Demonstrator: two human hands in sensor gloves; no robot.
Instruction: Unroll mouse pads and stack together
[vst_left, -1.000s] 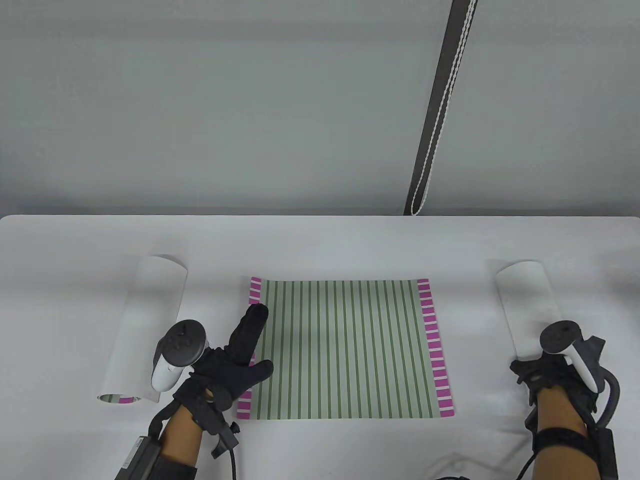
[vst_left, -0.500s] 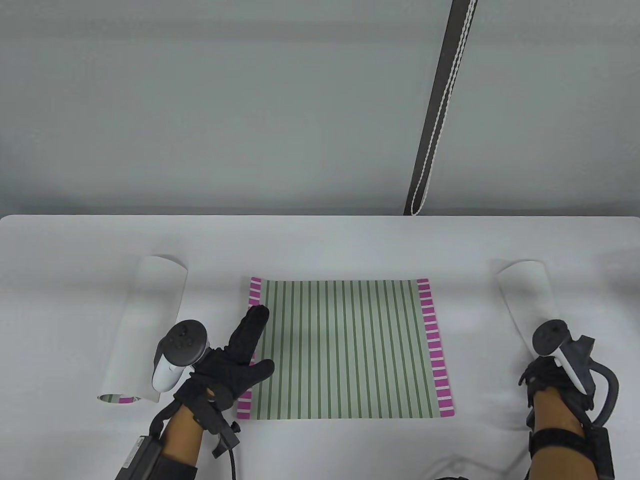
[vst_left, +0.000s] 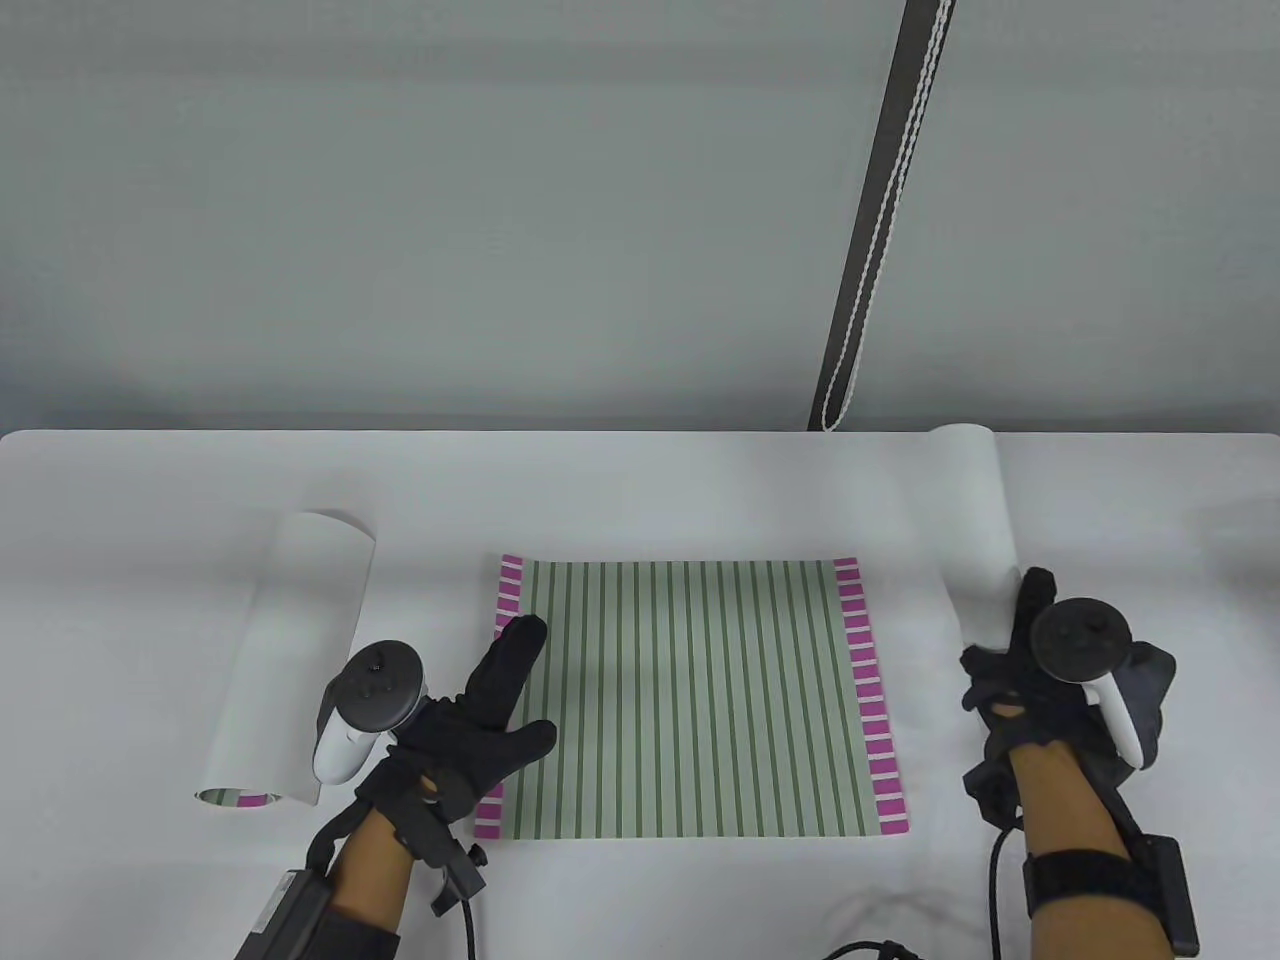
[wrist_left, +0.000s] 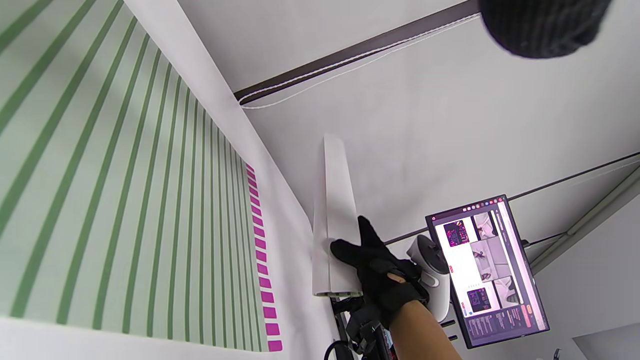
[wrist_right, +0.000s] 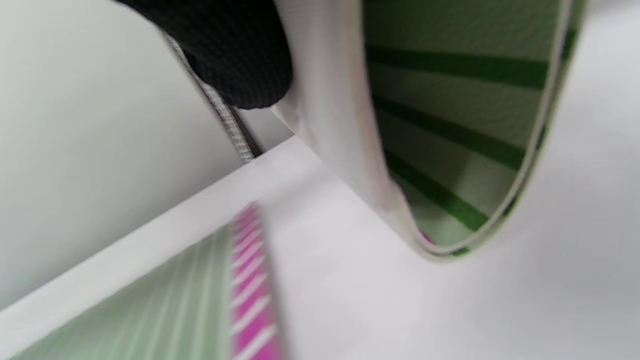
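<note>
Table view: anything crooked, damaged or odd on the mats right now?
Nothing damaged. The unrolled striped mouse pad lies flat and square, the left hand resting on its left edge. One rolled pad lies on the table at left; the right hand holds the other rolled pad up off the table.

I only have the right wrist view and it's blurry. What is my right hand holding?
Observer: Your right hand grips a rolled mouse pad near its lower end; the roll points away, toward the table's far edge.
Operator: Where's the flat one?
Observer: The unrolled striped mouse pad lies mid-table, to that roll's left.
Operator: And my left hand?
Observer: The left hand rests on that pad's left border; another rolled mouse pad lies further left.
</note>
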